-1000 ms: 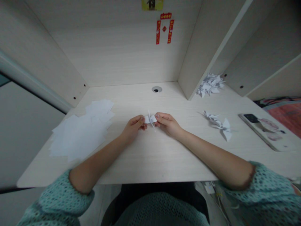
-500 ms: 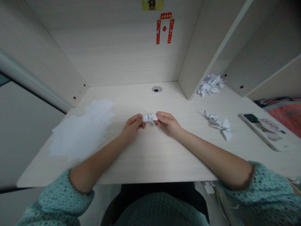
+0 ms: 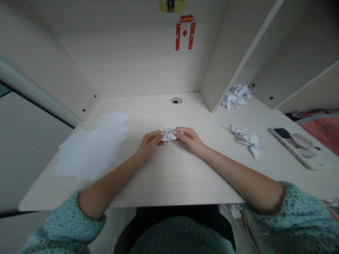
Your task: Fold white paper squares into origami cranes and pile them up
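A small white origami crane (image 3: 168, 136) is held just above the middle of the desk, its thin points sticking out away from me and toward me. My left hand (image 3: 150, 143) pinches one wing between thumb and fingers. On the other side, my right hand (image 3: 189, 139) grips the opposite wing the same way. The fingertips cover the outer ends of both wings. To the right lie several folded paper cranes (image 3: 245, 138) in a short row. A spread stack of white paper squares (image 3: 91, 146) rests left of my left hand.
A heap of folded white paper (image 3: 237, 95) sits behind the upright divider (image 3: 221, 70). At the right lies a phone (image 3: 300, 147) near a red cloth (image 3: 323, 128). A round cable hole (image 3: 176, 101) is set into the desk (image 3: 169, 183) at the back.
My fingers have moved inward along the wings, so less of the crane shows between them. The left hand has shifted slightly right, and the crane's wings now look more bent.
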Tool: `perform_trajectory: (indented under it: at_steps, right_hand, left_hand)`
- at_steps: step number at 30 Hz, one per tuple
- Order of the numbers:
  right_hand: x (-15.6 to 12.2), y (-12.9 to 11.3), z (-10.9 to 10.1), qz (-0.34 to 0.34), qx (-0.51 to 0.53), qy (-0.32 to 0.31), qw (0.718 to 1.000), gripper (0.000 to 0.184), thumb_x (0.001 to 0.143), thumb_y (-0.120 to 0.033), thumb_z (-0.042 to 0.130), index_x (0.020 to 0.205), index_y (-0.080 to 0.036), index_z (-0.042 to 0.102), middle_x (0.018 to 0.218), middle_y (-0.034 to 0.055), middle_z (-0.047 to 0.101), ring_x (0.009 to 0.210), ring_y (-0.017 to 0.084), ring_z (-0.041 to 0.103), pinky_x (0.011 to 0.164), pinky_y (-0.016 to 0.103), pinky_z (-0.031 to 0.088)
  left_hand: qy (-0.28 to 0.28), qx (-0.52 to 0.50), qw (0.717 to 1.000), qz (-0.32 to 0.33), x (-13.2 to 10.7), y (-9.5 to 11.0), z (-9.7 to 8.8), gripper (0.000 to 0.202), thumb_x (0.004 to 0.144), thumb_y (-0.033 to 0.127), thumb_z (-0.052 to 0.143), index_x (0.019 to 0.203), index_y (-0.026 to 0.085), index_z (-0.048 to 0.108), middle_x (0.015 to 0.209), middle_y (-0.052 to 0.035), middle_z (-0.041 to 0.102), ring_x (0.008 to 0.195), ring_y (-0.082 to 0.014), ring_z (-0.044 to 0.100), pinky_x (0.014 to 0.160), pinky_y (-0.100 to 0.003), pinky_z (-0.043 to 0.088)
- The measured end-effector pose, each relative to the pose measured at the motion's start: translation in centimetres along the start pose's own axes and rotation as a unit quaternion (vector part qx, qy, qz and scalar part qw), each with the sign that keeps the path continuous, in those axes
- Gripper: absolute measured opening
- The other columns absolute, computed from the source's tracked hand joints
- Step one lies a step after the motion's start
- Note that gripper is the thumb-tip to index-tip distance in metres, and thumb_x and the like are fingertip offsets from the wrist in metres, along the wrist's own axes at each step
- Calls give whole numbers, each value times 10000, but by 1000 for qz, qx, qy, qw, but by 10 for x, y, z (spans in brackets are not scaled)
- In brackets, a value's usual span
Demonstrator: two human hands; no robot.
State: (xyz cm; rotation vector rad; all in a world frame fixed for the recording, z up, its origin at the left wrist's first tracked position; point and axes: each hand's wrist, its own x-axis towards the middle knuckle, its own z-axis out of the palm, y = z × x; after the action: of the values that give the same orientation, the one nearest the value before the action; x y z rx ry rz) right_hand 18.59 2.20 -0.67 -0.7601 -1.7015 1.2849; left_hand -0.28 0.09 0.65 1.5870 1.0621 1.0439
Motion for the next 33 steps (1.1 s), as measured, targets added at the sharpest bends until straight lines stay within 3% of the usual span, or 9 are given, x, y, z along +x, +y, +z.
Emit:
perform_trajectory:
  at_steps: [4,9,17,23,33]
  right_hand:
    - [-1,-7,0,-26,-97,6,995,339,870,-437,498,661,-174,536,610,-20,470,623,123,435,622,249,329]
    - [-1,-6,2,-3,-108,11,994,340,864,-446,502,676,-164,540,610,-23,456,605,114,415,584,237,310]
    - [1,-1,3,16,11,-34,999,386,835,-490,544,625,-169,498,591,-38,432,585,105,389,588,245,287]
    - [0,7,2,31,108,-61,992,344,820,-463,593,655,-163,556,596,-31,482,586,110,426,607,256,289]
    - [-1,5,6,39,207,-80,974,328,810,-440,624,640,-171,548,544,-43,444,584,121,445,628,267,310]
  left_hand:
    - [-5,37,999,-10,1,-5,0,357,851,456,506,657,161,554,613,13,512,609,-112,477,609,-230,378]
    - [-10,29,999,-20,0,-10,1,322,839,456,525,696,168,536,651,23,494,636,-112,486,633,-228,401]
    - [-44,-106,993,-27,1,-6,2,322,807,441,585,658,159,542,604,19,510,588,-100,465,592,-214,370]
    - [-63,-253,963,-73,-1,-4,5,325,735,451,682,681,145,586,625,9,520,585,-88,467,550,-191,366]
    - [-61,-364,922,-121,-4,-1,8,295,695,381,748,689,150,565,686,-5,603,585,-78,520,565,-182,412]
